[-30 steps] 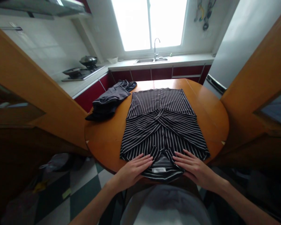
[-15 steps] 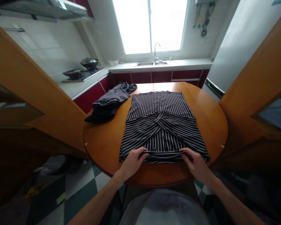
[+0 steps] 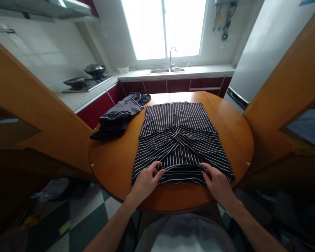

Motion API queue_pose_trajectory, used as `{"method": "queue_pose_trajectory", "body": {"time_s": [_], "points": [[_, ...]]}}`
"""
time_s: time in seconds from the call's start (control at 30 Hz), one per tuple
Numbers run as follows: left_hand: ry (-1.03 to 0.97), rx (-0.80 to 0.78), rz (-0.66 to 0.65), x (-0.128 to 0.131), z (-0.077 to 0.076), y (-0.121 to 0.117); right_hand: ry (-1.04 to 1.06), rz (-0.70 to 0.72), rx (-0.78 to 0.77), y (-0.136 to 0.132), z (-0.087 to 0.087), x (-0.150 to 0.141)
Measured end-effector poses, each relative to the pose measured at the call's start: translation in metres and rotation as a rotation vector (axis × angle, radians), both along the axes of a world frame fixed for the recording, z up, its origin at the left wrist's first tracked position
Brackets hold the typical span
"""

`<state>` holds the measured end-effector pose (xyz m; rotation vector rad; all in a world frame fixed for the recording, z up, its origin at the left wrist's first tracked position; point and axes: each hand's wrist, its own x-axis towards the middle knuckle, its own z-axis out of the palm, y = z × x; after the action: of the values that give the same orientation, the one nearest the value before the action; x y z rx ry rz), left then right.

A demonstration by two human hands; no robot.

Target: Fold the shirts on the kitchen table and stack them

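Note:
A black shirt with thin white stripes (image 3: 180,140) lies flat on a round wooden table (image 3: 115,164), its sleeves folded across the middle. My left hand (image 3: 146,181) pinches the shirt's near folded edge at the left. At the right, my right hand (image 3: 218,183) grips the same edge. The near part of the shirt is turned over, forming a fold lifted slightly between both hands.
A dark grey folded garment (image 3: 119,115) lies at the table's far left. Wooden door frames stand close on both sides. Behind are a counter with a sink (image 3: 166,70), a stove with a wok (image 3: 94,70), and a checkered floor (image 3: 81,224) below.
Both hands went from lying flat on the collar end to gripping it, and have folded that near end over and moved it away from me along the shirt.

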<state>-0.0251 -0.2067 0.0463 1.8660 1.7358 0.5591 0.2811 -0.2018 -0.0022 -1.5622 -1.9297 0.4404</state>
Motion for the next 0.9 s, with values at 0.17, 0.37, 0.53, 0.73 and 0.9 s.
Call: {"method": "queue_pose_trajectory", "body": {"time_s": [0.17, 0.37, 0.53, 0.73, 0.9], "points": [[-0.167, 0.012, -0.045, -0.009, -0.005, -0.006, 0.129, -0.003, 0.009, -0.001, -0.001, 0.003], [-0.227, 0.047, -0.040, -0.012, -0.007, -0.015, 0.171, -0.051, -0.040, -0.005, 0.006, 0.007], [-0.158, 0.145, -0.031, -0.014, -0.016, -0.026, 0.157, -0.055, -0.007, -0.014, 0.002, 0.008], [-0.074, 0.236, -0.098, -0.020, -0.021, -0.028, 0.116, 0.049, 0.107, -0.006, 0.000, 0.008], [0.073, 0.361, -0.202, -0.022, -0.012, -0.033, -0.063, 0.155, 0.176, -0.008, -0.001, 0.013]]}}
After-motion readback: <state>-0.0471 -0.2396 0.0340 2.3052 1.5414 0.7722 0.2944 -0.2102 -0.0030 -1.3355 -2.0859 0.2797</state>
